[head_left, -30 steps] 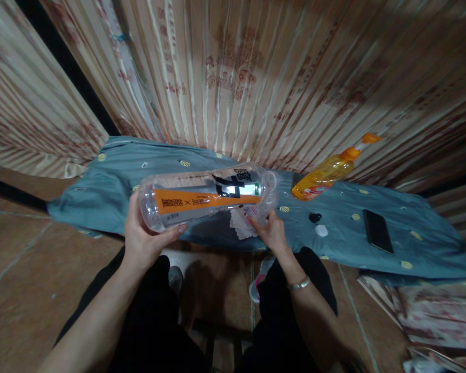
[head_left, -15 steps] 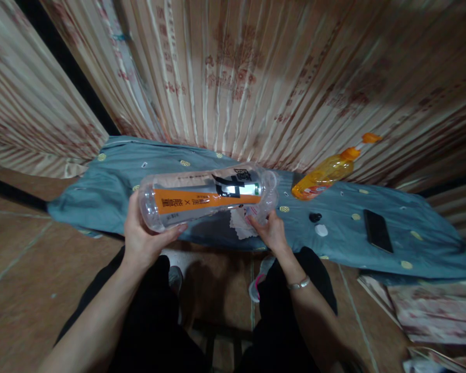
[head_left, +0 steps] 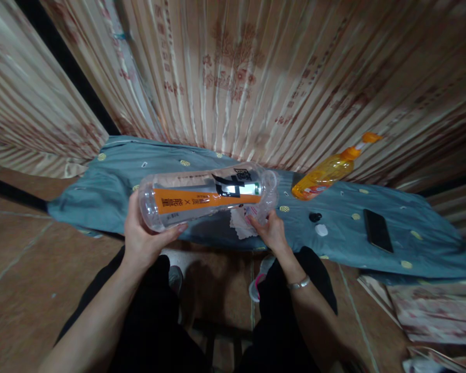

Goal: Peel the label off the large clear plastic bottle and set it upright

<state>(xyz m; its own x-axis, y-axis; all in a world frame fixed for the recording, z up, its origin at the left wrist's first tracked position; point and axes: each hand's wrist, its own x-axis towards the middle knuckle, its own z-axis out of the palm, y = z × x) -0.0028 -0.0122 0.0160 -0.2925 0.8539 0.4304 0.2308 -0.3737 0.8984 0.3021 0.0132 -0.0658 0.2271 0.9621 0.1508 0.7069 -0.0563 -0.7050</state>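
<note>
I hold a large clear plastic bottle [head_left: 205, 198] with an orange label sideways above a blue cloth [head_left: 108, 186]. My left hand [head_left: 145, 235] wraps around its base end. My right hand [head_left: 270, 230] grips the neck end, fingers curled under it. A white crumpled cloth or paper [head_left: 241, 224] lies on the blue cloth just under the bottle neck, next to my right hand.
An orange squeeze bottle [head_left: 328, 173] stands tilted at the back right, by a striped curtain [head_left: 236, 77]. A dark cap [head_left: 315, 217], a white cap [head_left: 321, 230] and a black phone [head_left: 377, 230] lie on the blue cloth. Brown floor tiles [head_left: 31, 264] surround it.
</note>
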